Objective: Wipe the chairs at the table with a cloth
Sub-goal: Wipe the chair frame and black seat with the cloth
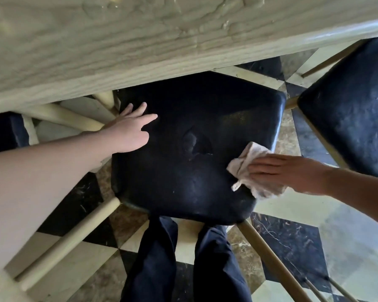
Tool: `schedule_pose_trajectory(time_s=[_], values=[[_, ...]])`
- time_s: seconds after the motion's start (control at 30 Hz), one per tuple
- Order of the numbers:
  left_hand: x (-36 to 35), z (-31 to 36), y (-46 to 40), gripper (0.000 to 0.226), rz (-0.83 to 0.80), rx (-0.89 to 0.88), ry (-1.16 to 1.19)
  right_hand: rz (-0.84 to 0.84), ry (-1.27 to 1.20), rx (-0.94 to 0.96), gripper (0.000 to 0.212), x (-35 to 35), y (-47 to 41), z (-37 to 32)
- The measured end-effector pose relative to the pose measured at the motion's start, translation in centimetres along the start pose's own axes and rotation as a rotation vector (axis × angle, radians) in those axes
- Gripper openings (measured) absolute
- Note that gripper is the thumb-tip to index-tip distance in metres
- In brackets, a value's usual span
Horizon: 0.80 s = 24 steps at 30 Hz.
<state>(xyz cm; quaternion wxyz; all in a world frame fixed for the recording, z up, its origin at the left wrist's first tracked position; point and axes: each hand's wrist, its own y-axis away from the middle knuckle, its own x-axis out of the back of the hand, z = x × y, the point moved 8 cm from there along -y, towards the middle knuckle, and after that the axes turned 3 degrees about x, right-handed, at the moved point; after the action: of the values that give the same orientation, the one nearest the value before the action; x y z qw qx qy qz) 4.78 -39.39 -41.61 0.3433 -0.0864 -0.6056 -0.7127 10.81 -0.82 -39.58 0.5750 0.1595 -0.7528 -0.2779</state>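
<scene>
A black padded chair seat [183, 171] with a worn dent in its middle fills the centre, partly tucked under the pale wooden table [118, 51]. My left hand [129, 131] rests flat on the seat's far left side, fingers spread, holding nothing. My right hand [279, 171] presses a crumpled off-white cloth [249, 168] flat against the seat's right edge, fingers extended over it.
A second black chair seat [354, 110] stands at the right, and another dark seat [4, 131] shows at the left edge. Cream chair legs [74, 232] splay over the checkered marble floor [292, 236]. My dark trouser legs [183, 269] stand just in front of the seat.
</scene>
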Motion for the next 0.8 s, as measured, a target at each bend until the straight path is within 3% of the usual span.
schedule_pose_trajectory(time_s=[0.13, 0.2, 0.3, 0.4, 0.47, 0.6, 0.73, 0.8], values=[[0.3, 0.4, -0.1, 0.069, 0.001, -0.004, 0.061, 0.095, -0.162, -0.315, 0.089, 1.2, -0.9, 5.1], [0.7, 0.9, -0.2, 0.064, 0.027, -0.013, 0.122, 0.294, -0.442, -0.56, 0.082, 2.5, -2.0, 6.8], [2.4, 1.0, 0.2, 0.052, 0.124, 0.018, 0.343, 0.537, -0.778, -1.022, 0.076, 4.5, -4.6, 8.9], [5.1, 0.3, 0.9, 0.045, 0.276, 0.101, 0.652, 0.597, -1.122, -1.541, 0.073, 6.4, -8.2, 10.9], [5.7, 0.1, 1.2, 0.047, 0.299, 0.139, 0.83, 0.62, -1.317, -1.683, 0.076, 8.5, -11.3, 11.6], [6.3, -1.8, 2.5, 0.066, 0.33, 0.217, 0.827, 0.683, -1.208, -1.363, 0.078, 15.2, -21.3, 8.8], [7.3, -3.7, 3.0, 0.042, 0.524, 0.341, 0.746, 0.683, -0.875, -0.926, 0.081, 18.2, -26.8, 0.7], [7.5, -3.1, 3.4, 0.045, 0.545, 0.244, 0.635, 0.654, -0.808, -0.775, 0.08, 17.8, -27.4, -3.6]])
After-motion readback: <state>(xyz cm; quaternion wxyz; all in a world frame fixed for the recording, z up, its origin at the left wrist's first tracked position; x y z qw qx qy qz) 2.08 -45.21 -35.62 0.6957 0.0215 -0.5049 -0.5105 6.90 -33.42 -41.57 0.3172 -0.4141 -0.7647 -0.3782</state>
